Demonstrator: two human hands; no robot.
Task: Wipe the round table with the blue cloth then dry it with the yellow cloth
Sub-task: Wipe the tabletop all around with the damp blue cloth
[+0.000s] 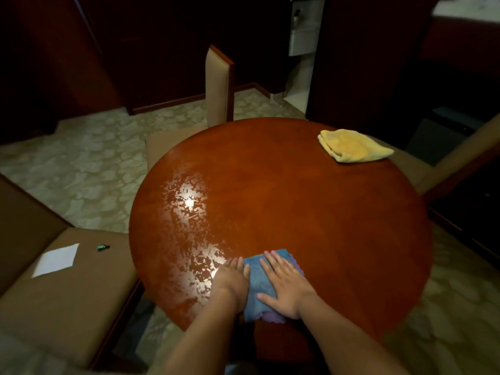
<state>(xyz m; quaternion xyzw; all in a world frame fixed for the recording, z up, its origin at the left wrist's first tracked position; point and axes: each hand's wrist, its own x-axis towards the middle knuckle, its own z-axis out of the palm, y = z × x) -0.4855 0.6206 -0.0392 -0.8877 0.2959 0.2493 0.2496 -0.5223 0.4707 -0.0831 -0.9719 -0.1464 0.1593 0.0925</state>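
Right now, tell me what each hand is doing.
Left hand: open, pressing flat on the blue cloth's left edge.
Right hand: open, flat on the cloth.

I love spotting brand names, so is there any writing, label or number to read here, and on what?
No readable text anywhere.
White paper on the chair seat: looks blank.
Small dark object beside it: too small to tell.
Blue cloth, yellow cloth: no label shows.

Dim overall, upper frame nearly black. Bright overhead glare on the wet left of the round table (284, 190). Soft throughout, with wide-angle bending at the edges.
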